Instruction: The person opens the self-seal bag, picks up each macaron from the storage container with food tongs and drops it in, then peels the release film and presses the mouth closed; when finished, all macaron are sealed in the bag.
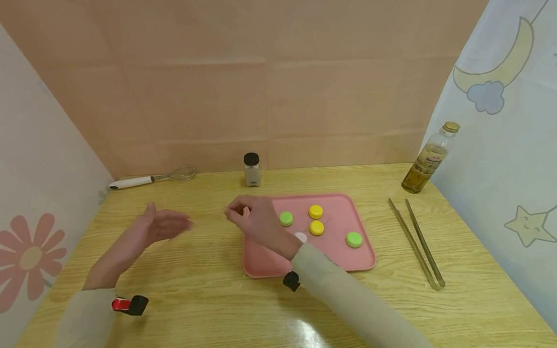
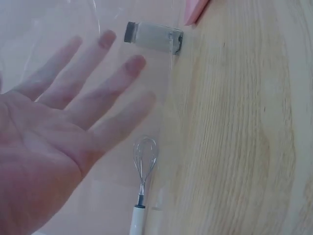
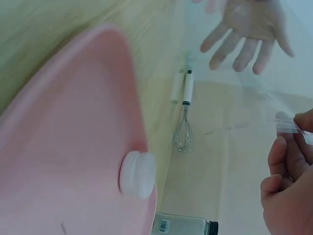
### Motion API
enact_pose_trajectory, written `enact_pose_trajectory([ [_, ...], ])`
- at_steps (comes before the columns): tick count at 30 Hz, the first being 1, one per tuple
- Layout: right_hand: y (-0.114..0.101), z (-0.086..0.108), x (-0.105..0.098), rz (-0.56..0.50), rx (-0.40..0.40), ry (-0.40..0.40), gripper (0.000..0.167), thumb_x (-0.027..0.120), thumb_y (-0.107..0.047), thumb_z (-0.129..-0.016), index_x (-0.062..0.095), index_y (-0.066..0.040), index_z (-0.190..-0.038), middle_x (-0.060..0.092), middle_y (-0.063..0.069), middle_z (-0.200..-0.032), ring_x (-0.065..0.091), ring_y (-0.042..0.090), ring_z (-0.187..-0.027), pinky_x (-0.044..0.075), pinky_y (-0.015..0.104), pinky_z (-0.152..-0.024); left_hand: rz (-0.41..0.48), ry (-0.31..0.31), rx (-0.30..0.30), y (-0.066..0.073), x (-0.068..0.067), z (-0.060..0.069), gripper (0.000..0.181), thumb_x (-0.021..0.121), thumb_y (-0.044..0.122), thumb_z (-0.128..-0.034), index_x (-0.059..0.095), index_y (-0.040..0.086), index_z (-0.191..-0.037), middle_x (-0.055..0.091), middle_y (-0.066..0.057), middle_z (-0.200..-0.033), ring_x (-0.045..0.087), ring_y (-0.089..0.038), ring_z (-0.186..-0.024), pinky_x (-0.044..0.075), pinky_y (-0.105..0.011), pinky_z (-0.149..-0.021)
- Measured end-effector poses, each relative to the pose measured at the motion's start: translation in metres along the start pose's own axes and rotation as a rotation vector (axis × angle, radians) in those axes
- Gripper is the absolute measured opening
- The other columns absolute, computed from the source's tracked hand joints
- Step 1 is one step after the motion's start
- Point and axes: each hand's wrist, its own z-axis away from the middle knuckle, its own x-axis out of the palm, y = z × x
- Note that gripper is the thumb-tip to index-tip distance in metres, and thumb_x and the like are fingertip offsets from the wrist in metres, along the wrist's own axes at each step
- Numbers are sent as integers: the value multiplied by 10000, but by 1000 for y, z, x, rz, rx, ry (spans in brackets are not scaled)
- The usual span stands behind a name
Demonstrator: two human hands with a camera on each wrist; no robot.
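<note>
My right hand [image 1: 262, 222] is over the left side of a pink tray [image 1: 264, 268]. Its thumb and fingers pinch the edge of a clear plastic bag [image 3: 239, 128], thin and hard to make out. To the left, my left hand [image 1: 156, 227] is raised above the table with fingers straight and spread, palm toward the right. It looks hazy through the clear plastic; whether it is inside the bag I cannot tell. On the tray sit green macarons [image 1: 286, 219], yellow macarons [image 1: 316, 227] and a white macaron [image 3: 138, 174], partly hidden by the right arm in the head view.
Along the back edge lie a whisk [image 1: 158, 178] with a white handle and a black-capped seasoning jar [image 1: 252, 171]. Metal tongs [image 1: 419, 245] rest right of the tray. Behind them a bottle of oil [image 1: 426, 163] stands by the right wall.
</note>
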Motion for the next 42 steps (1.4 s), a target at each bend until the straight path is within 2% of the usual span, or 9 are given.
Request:
enact_pose_trajectory([
  [6,-6,-3,-8,-252,185,36,117,670,-112,-982,771,-73,-938,745,-5,-819,663,145,-819,473,233,-685,177,-22,77,-5,-4,4,791,-41,461,-1078,463,22,-1501,587,-30,-1424,588,-215,-1261,395,-221,-1024],
  [9,-9,-5,-12,-365,283,61,131,658,-100,-975,768,-32,-955,747,30,-835,690,155,-882,540,301,-784,310,-48,126,-9,-4,6,832,-56,511,-1054,403,5,-1528,557,-163,-1438,582,-365,-1251,441,-334,-1044],
  [13,-9,-7,-16,-460,368,90,166,657,-108,-978,752,26,-1008,742,50,-847,690,191,-895,531,467,-881,477,-128,270,-18,-4,4,849,-77,509,-1044,287,-73,-1542,474,-333,-1438,508,-478,-1285,452,-500,-1038],
  [16,-7,-8,-17,-485,399,102,217,670,-134,-983,729,65,-1047,742,51,-840,687,221,-922,531,434,-858,548,-169,358,-21,-3,2,826,-66,483,-1054,238,-116,-1534,435,-359,-1450,480,-515,-1291,446,-534,-1033],
  [18,-5,-8,-18,-476,415,104,245,675,-151,-983,717,76,-1064,741,55,-838,677,268,-955,522,358,-828,555,-131,369,-21,-2,2,704,-1,373,-1103,265,-131,-1517,458,-368,-1421,506,-519,-1262,463,-539,-1011],
  [23,-1,-7,-18,-394,439,109,193,694,-152,-969,733,35,-998,739,76,-848,677,297,-942,521,326,-806,329,192,151,-14,3,5,305,391,66,-1106,519,-117,-1314,677,-226,-1196,681,-394,-1067,556,-473,-859],
  [26,3,-5,-14,-319,438,109,129,712,-147,-949,746,-27,-918,738,55,-836,699,269,-899,519,272,-739,257,313,10,-13,5,5,227,550,87,-1056,588,-105,-1171,726,-148,-1055,731,-325,-941,577,-446,-786],
  [34,10,-2,-10,-163,456,114,90,748,-174,-917,773,-91,-895,723,-16,-827,675,169,-796,505,269,-689,278,331,-92,-17,5,7,249,584,105,-1043,600,-144,-1057,738,-106,-972,750,-278,-852,588,-433,-711],
  [42,19,-2,-1,-135,522,98,76,768,-153,-911,783,-82,-886,715,-17,-790,700,317,-840,507,251,-616,194,334,-271,-21,1,12,300,593,218,-1049,629,-61,-1152,727,-57,-997,749,-241,-867,599,-365,-708],
])
